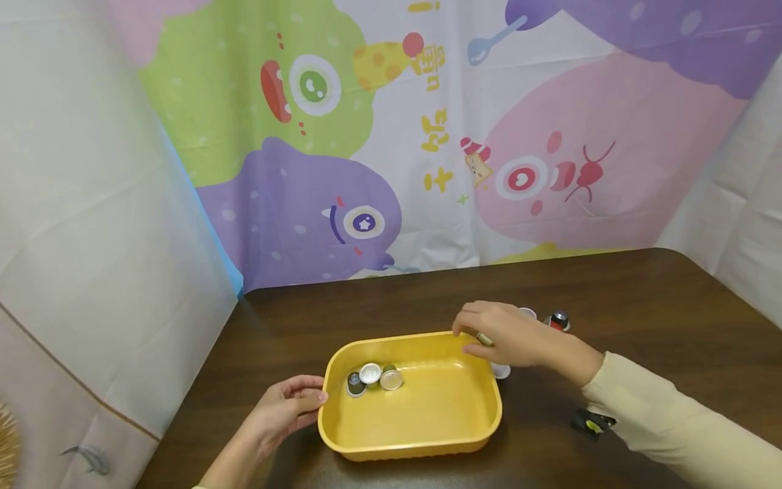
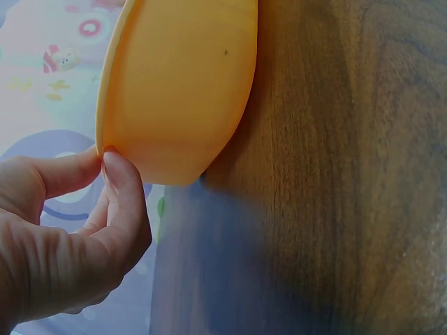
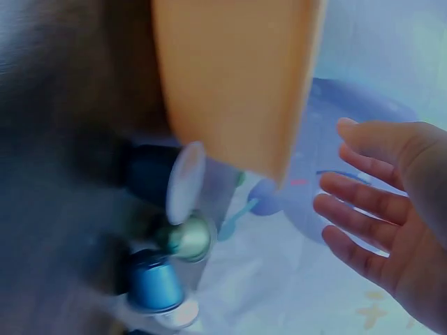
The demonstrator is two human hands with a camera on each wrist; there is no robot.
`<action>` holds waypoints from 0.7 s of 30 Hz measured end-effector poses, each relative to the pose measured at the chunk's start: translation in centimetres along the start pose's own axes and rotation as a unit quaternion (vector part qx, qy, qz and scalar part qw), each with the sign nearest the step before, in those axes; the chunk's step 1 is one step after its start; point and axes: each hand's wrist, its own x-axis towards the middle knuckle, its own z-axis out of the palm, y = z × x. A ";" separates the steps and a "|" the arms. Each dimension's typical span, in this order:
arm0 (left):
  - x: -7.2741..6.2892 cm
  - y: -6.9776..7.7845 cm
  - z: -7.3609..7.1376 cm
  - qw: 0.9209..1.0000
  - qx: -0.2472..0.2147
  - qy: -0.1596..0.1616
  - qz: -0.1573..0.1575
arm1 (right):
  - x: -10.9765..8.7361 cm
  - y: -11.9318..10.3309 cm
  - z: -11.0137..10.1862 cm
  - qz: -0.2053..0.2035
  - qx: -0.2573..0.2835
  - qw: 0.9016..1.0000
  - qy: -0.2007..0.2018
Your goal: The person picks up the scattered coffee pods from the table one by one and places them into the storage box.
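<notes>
A yellow plastic tray (image 1: 427,445) stands on the table, and three coffee capsules lie in its left part: a dark capsule (image 1: 356,384), one showing a silver lid (image 1: 370,373), and a green capsule with a pale lid (image 1: 391,378). My left hand (image 1: 287,411) pinches the tray's left rim between thumb and finger, as the left wrist view shows. Over the far right corner hovers my right hand (image 1: 504,333), its fingers spread and loosely bent with nothing between them. Beyond the tray, the right wrist view shows a black capsule (image 3: 150,174), a green capsule (image 3: 192,237) and a blue capsule (image 3: 155,285).
More capsules (image 1: 559,319) lie right of the tray, partly hidden by my right hand and forearm. A small black item with a yellow-green mark (image 1: 591,424) sits beside the right sleeve. A cartoon-printed curtain (image 1: 440,224) hangs behind the dark wooden table (image 1: 293,316).
</notes>
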 end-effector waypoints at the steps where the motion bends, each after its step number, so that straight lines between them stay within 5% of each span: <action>1: 0.0 0.0 0.0 1.000 0.000 0.001 0.000 | -0.4 0.1 0.1 0.002 0.002 1.000 0.009; 14: 0.1 -0.1 0.0 1.000 0.002 0.005 0.001 | -4.5 1.7 1.8 0.070 -0.006 0.996 0.052; 21: -0.1 0.0 0.0 1.000 0.005 0.005 -0.003 | -5.6 2.1 2.9 0.053 -0.003 0.998 0.038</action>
